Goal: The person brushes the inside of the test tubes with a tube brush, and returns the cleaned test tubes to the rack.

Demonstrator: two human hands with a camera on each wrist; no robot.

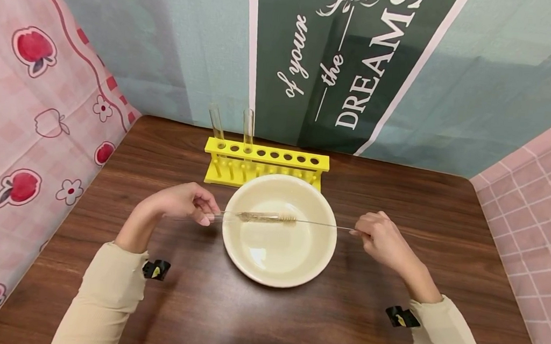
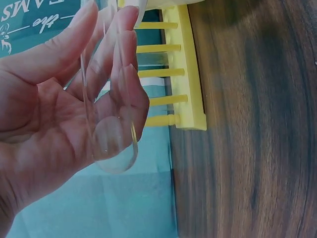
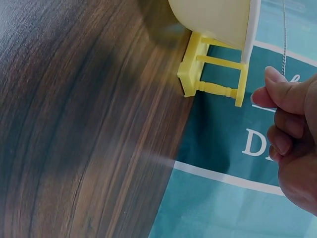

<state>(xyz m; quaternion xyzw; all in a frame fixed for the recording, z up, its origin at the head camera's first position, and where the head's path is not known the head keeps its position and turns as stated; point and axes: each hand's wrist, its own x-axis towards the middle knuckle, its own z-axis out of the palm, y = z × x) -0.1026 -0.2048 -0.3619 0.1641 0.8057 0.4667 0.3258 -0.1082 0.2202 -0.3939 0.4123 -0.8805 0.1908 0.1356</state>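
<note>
My left hand [image 1: 189, 203] holds a clear glass test tube [image 2: 115, 148] between thumb and fingers, its rounded bottom near the palm in the left wrist view. The tube lies roughly level, its other end over a cream bowl [image 1: 274, 280]. A test tube brush [image 1: 288, 218] has part of its pale bristles inside the tube and part outside. On the right, my right hand [image 1: 383, 240] pinches the brush's thin wire handle between thumb and forefinger. The twisted wire [image 3: 284, 44] shows in the right wrist view.
Behind the bowl stands a yellow test tube rack [image 1: 267, 155], with one test tube [image 1: 216, 124] and another test tube [image 1: 248, 129] upright in its left part. The brown wooden table [image 1: 263, 327] meets a printed cloth [image 1: 192, 52] at the back.
</note>
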